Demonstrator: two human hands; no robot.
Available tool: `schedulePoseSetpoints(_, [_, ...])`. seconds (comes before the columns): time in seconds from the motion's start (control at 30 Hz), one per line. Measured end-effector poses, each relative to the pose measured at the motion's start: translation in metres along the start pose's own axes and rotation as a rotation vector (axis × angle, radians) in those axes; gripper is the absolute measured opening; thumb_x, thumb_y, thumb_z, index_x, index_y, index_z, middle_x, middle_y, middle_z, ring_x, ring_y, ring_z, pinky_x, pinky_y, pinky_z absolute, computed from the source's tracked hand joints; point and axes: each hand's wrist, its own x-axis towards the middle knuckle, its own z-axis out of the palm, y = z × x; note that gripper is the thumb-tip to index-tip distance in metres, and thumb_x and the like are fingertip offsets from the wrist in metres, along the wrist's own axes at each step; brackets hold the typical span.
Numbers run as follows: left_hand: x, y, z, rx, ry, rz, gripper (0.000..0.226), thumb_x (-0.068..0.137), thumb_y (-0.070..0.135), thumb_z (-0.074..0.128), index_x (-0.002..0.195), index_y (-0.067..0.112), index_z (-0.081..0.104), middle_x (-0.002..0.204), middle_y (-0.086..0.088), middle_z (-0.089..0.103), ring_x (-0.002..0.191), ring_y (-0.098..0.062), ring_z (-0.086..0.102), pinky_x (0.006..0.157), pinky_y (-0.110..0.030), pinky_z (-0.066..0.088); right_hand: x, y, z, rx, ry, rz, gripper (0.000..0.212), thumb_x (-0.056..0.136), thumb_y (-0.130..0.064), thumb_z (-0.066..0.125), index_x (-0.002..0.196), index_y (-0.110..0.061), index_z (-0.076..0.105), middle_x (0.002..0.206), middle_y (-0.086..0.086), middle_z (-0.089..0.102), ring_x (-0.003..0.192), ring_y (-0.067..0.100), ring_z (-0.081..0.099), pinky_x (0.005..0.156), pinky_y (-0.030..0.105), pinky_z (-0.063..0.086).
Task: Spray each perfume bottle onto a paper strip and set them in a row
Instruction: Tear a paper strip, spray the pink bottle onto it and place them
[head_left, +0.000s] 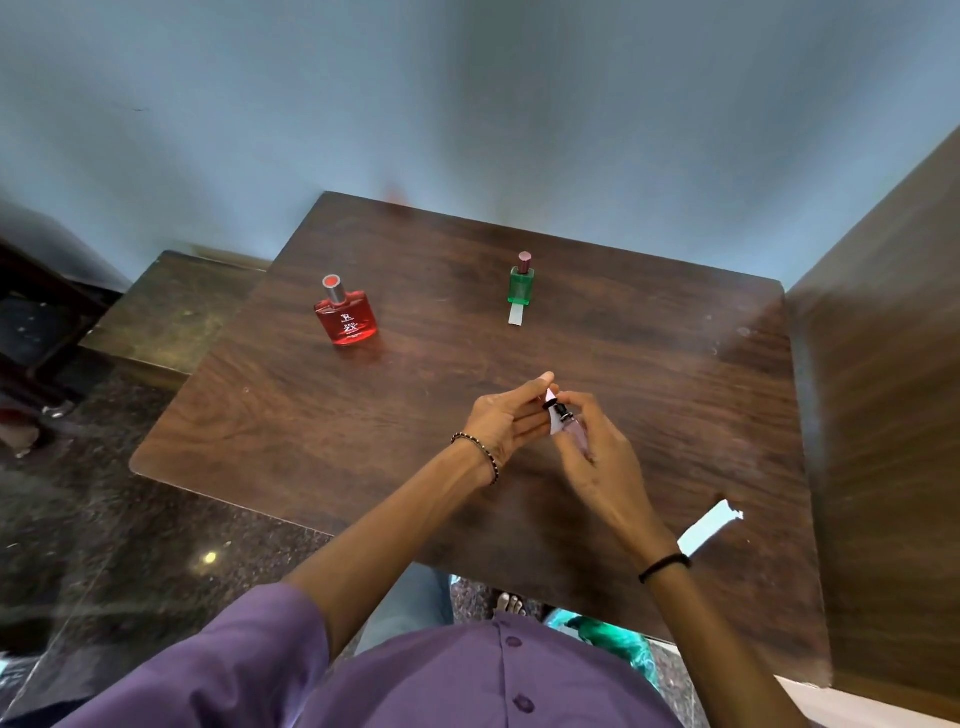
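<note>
My right hand (597, 457) grips a small pink perfume bottle (575, 435) with a black nozzle, tilted toward my left hand (506, 418). That hand pinches a white paper strip (554, 420) right beside the nozzle, above the wooden table (311, 415). A red perfume bottle (347, 314) with a silver cap stands upright at the far left of the table. At the far middle stands a green perfume bottle (520, 283) with a dark cap, and a paper strip (516, 314) pokes out from under its near side. Another loose paper strip (709, 526) lies near the table's right front.
A tall wooden panel (883, 415) rises along the table's right side. A lower wooden surface (171, 306) adjoins the far left corner. A pale blue wall (467, 104) stands behind. Dark speckled floor (104, 545) lies to the left.
</note>
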Motion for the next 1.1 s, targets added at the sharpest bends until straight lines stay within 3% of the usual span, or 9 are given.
schedulePoseSetpoints(0.1, [-0.001,0.002,0.000,-0.033,-0.009,-0.018,0.039,0.085,0.026,0.075,0.112,-0.001,0.071,0.103,-0.011,0.076,0.083,-0.019,0.076,0.073,-0.028,0.062,0.001,0.002,0.003,-0.159,0.043,-0.040,0.031,0.097,-0.027,0.054,0.127,-0.032,0.051,0.111,-0.003,0.063,0.087,0.016,0.062,0.065,0.025,0.048])
schedulePoseSetpoints(0.2, [0.000,0.002,0.002,-0.040,-0.009,-0.036,0.041,0.085,0.026,0.074,0.115,-0.002,0.069,0.108,-0.014,0.074,0.084,-0.020,0.075,0.077,-0.030,0.061,0.001,0.000,0.005,-0.226,0.084,-0.040,0.030,0.098,-0.028,0.054,0.127,-0.025,0.053,0.104,-0.001,0.061,0.074,0.015,0.059,0.055,0.013,0.034])
schedulePoseSetpoints(0.4, [0.001,0.002,0.003,-0.050,-0.009,-0.052,0.042,0.085,0.026,0.075,0.115,-0.002,0.069,0.116,-0.015,0.072,0.095,-0.023,0.073,0.089,-0.034,0.058,0.001,-0.002,0.006,-0.313,0.114,-0.042,0.028,0.097,-0.030,0.054,0.124,-0.025,0.051,0.099,0.002,0.058,0.068,0.022,0.063,0.058,0.039,0.056])
schedulePoseSetpoints(0.53, [0.000,0.000,0.004,-0.064,-0.004,-0.061,0.046,0.084,0.025,0.076,0.120,-0.003,0.067,0.116,-0.017,0.072,0.093,-0.023,0.073,0.083,-0.031,0.060,0.002,-0.001,0.008,-0.361,0.112,-0.041,0.023,0.098,-0.029,0.054,0.120,-0.022,0.051,0.096,0.003,0.058,0.064,0.018,0.060,0.055,0.034,0.056])
schedulePoseSetpoints(0.63, [0.002,-0.001,0.004,-0.060,-0.012,-0.062,0.046,0.083,0.025,0.076,0.119,-0.003,0.068,0.116,-0.017,0.072,0.092,-0.022,0.074,0.084,-0.031,0.060,0.000,-0.001,0.008,-0.294,0.121,-0.026,0.025,0.099,-0.028,0.054,0.123,-0.023,0.052,0.097,0.002,0.059,0.068,0.015,0.060,0.053,0.020,0.045])
schedulePoseSetpoints(0.77, [0.004,0.001,0.002,-0.057,-0.019,-0.056,0.044,0.083,0.023,0.077,0.117,-0.004,0.068,0.112,-0.018,0.073,0.097,-0.024,0.074,0.078,-0.032,0.062,-0.002,-0.002,0.002,-0.139,0.160,0.118,0.041,0.095,-0.030,0.060,0.131,-0.022,0.042,0.100,0.002,0.062,0.080,0.020,0.062,0.065,0.031,0.050])
schedulePoseSetpoints(0.9, [0.008,0.000,-0.001,-0.006,-0.018,-0.033,0.042,0.084,0.024,0.076,0.115,-0.004,0.069,0.113,-0.018,0.073,0.104,-0.027,0.072,0.086,-0.034,0.060,-0.002,-0.003,-0.010,0.063,0.192,0.270,0.040,0.089,-0.024,0.071,0.114,-0.021,0.039,0.103,0.004,0.060,0.081,0.017,0.061,0.058,0.015,0.041])
schedulePoseSetpoints(0.97, [0.011,-0.001,-0.001,0.021,-0.003,-0.015,0.041,0.084,0.024,0.075,0.114,-0.003,0.070,0.113,-0.017,0.073,0.104,-0.026,0.072,0.088,-0.035,0.059,-0.002,-0.004,-0.015,0.095,0.220,0.287,0.038,0.086,-0.027,0.074,0.108,-0.020,0.042,0.101,0.002,0.059,0.086,0.022,0.060,0.060,0.020,0.042])
schedulePoseSetpoints(1.1, [0.018,-0.003,0.000,0.031,0.040,0.020,0.035,0.085,0.027,0.075,0.107,-0.001,0.073,0.111,-0.016,0.074,0.102,-0.027,0.072,0.093,-0.038,0.057,-0.003,-0.012,-0.021,0.225,0.158,0.302,0.024,0.087,-0.033,0.073,0.100,-0.021,0.056,0.085,-0.001,0.070,0.065,0.016,0.066,0.052,0.023,0.052])
